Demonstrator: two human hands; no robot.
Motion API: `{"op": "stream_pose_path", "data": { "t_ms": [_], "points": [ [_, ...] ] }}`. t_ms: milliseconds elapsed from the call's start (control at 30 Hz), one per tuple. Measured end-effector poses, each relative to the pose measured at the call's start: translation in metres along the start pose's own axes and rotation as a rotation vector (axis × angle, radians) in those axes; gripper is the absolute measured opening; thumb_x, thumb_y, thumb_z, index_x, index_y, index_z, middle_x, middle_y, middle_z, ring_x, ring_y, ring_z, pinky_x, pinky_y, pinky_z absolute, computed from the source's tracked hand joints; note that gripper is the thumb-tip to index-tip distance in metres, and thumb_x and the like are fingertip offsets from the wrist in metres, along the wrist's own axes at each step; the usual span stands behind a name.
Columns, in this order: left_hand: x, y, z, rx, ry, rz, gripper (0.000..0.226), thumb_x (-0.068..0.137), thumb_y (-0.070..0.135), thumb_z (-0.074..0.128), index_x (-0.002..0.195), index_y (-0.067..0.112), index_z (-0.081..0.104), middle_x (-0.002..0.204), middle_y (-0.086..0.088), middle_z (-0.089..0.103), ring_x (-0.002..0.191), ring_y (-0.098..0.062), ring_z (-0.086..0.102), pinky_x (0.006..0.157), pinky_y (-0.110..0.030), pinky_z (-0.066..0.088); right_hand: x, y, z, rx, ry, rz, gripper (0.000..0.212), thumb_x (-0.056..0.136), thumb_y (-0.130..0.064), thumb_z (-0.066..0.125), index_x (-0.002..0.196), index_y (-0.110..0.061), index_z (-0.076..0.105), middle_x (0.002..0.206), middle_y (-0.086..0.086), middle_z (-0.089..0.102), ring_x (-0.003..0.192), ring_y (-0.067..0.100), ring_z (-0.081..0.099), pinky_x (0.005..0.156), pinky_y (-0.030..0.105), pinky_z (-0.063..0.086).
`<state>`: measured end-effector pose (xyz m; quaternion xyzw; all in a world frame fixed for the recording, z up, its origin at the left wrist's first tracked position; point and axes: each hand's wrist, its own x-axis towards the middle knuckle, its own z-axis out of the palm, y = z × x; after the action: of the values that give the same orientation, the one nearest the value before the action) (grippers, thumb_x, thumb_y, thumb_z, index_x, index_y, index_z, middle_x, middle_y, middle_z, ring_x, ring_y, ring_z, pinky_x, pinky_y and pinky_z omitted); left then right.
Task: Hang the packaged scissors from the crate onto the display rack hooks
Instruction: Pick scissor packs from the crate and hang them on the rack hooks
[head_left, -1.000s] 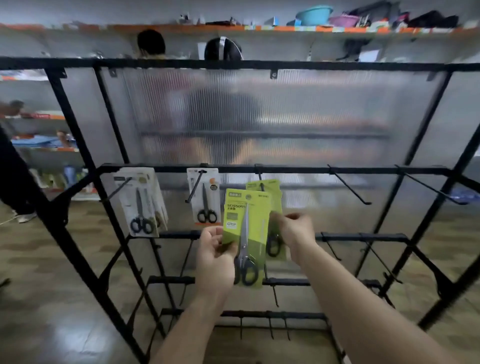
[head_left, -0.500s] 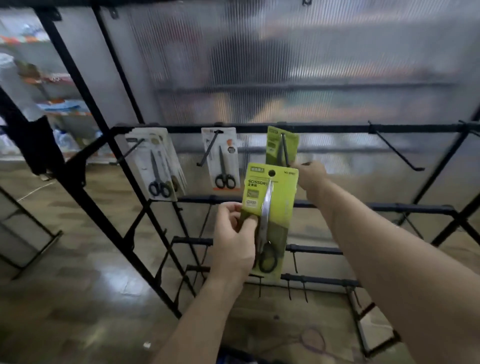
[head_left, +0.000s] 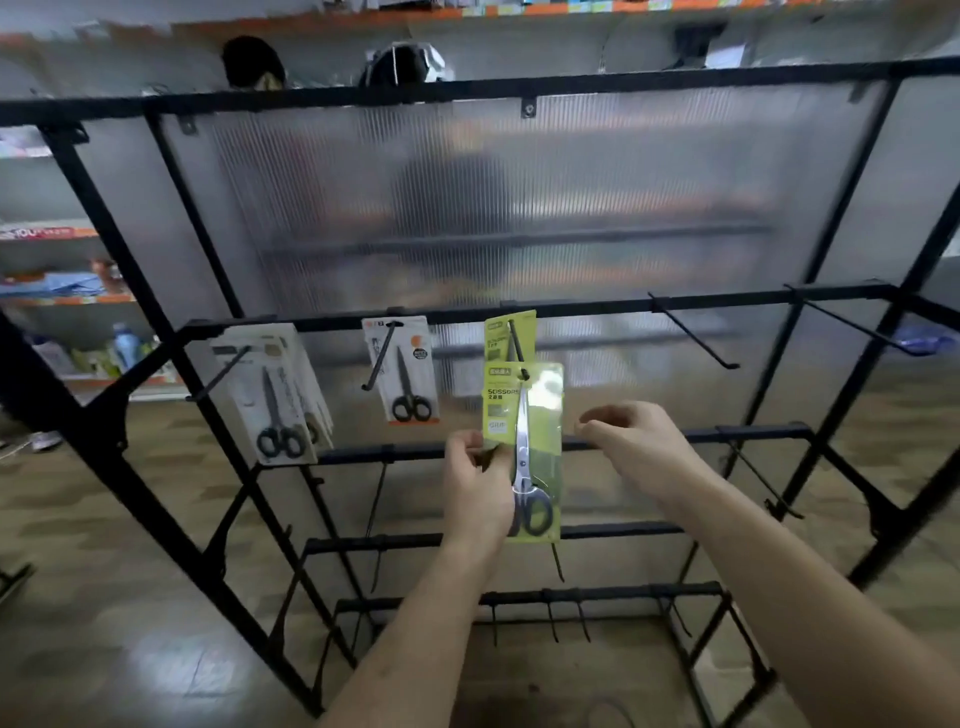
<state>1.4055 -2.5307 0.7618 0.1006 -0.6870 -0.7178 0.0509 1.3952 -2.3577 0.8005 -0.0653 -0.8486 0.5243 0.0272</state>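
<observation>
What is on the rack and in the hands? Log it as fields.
Left hand: pinches the front green pack by its left edge
Right hand: beside that pack, holding nothing
Front green pack: hang hole at the tip of the middle hook
Behind it: a second green pack
Further left: white packs, an orange-trimmed pack
Right hooks: bare

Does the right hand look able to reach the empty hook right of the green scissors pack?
Probably yes. The right hand holds nothing and hovers just below the empty hook, with only open air between; the green scissors pack and the left hand lie to its left.
</observation>
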Motion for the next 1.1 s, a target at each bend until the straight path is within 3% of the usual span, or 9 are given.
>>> {"op": "stream_pose_path", "data": {
  "t_ms": [200, 300, 467, 567, 667, 767, 867, 933, 1100],
  "points": [
    [0.034, 0.003, 0.017, 0.198, 0.050, 0.054, 0.007, 0.103, 0.024, 0.062, 0.104, 0.019, 0.057, 0.100, -0.001, 0.065, 0.078, -0.009, 0.059, 0.057, -0.015, 0.041, -0.012, -0.004, 0.000, -0.139, -0.074, -0.108, 0.034, 0.094, -0.027, 0.068, 0.126, -0.014, 0.069, 0.114, -0.007, 0.071, 0.106, 0.007, 0.064, 0.093, 0.023, 0.049],
    [0.067, 0.006, 0.025, 0.290, 0.050, 0.072, 0.011, 0.102, 0.023, 0.061, 0.108, 0.014, 0.057, 0.102, -0.001, 0.064, 0.079, -0.007, 0.057, 0.061, -0.019, 0.038, -0.021, 0.005, -0.002, -0.155, -0.101, -0.114, 0.034, 0.094, -0.030, 0.067, 0.126, -0.018, 0.068, 0.112, -0.012, 0.069, 0.106, 0.001, 0.063, 0.093, 0.020, 0.048],
    [0.118, 0.013, 0.037, 0.360, 0.113, 0.090, 0.014, 0.095, 0.020, 0.070, 0.102, 0.012, 0.061, 0.089, 0.003, 0.063, 0.083, -0.014, 0.058, 0.065, -0.024, 0.039, -0.039, 0.036, -0.015, -0.154, -0.146, -0.024, 0.045, 0.095, -0.036, 0.067, 0.137, -0.022, 0.062, 0.126, -0.012, 0.067, 0.115, 0.000, 0.061, 0.100, 0.020, 0.048],
    [0.134, 0.008, 0.037, 0.338, 0.117, 0.001, 0.020, 0.093, 0.021, 0.074, 0.103, 0.010, 0.061, 0.100, -0.007, 0.067, 0.097, -0.026, 0.064, 0.078, -0.030, 0.043, -0.044, 0.050, -0.020, -0.182, -0.143, 0.016, 0.045, 0.095, -0.038, 0.067, 0.137, -0.022, 0.062, 0.124, -0.014, 0.067, 0.114, -0.002, 0.061, 0.098, 0.018, 0.048],
    [0.128, 0.006, 0.024, 0.390, 0.032, -0.068, 0.037, 0.096, 0.015, 0.070, 0.129, 0.008, 0.055, 0.125, -0.011, 0.063, 0.110, -0.026, 0.058, 0.087, -0.034, 0.043, -0.045, 0.044, -0.012, -0.232, -0.144, 0.019, 0.049, 0.097, -0.037, 0.066, 0.142, -0.021, 0.058, 0.129, -0.011, 0.066, 0.118, 0.003, 0.060, 0.097, 0.018, 0.048],
    [0.099, 0.014, -0.006, 0.492, -0.086, -0.036, 0.055, 0.099, 0.016, 0.063, 0.150, 0.014, 0.043, 0.148, -0.004, 0.051, 0.132, -0.024, 0.051, 0.102, -0.033, 0.040, -0.053, 0.024, 0.007, -0.325, -0.153, -0.023, 0.055, 0.098, -0.039, 0.063, 0.149, -0.023, 0.049, 0.143, -0.008, 0.058, 0.129, 0.007, 0.054, 0.107, 0.025, 0.045],
    [0.059, 0.019, -0.043, 0.673, -0.195, 0.106, 0.052, 0.098, 0.021, 0.064, 0.147, 0.023, 0.049, 0.147, 0.002, 0.055, 0.130, -0.018, 0.054, 0.100, -0.027, 0.043, -0.062, 0.002, 0.032, -0.485, -0.103, -0.089, 0.058, 0.099, -0.044, 0.059, 0.151, -0.025, 0.044, 0.146, -0.007, 0.054, 0.125, 0.010, 0.054, 0.102, 0.026, 0.045],
    [0.032, 0.021, -0.067, 0.839, -0.224, 0.197, 0.048, 0.098, 0.027, 0.062, 0.145, 0.029, 0.051, 0.144, 0.005, 0.057, 0.127, -0.018, 0.056, 0.103, -0.033, 0.047, -0.066, -0.011, 0.050, -0.606, -0.118, -0.099, 0.058, 0.100, -0.045, 0.056, 0.152, -0.025, 0.040, 0.145, -0.004, 0.054, 0.119, 0.014, 0.055, 0.096, 0.030, 0.047],
    [-0.016, 0.008, -0.113, 1.080, -0.240, 0.305, 0.053, 0.100, 0.037, 0.056, 0.151, 0.028, 0.043, 0.147, 0.003, 0.050, 0.134, -0.021, 0.047, 0.113, -0.044, 0.041, -0.068, -0.024, 0.088, -0.843, -0.239, -0.134, 0.072, 0.099, -0.049, 0.056, 0.159, -0.024, 0.026, 0.155, 0.000, 0.045, 0.139, 0.023, 0.045, 0.105, 0.038, 0.044]
  ]
}}
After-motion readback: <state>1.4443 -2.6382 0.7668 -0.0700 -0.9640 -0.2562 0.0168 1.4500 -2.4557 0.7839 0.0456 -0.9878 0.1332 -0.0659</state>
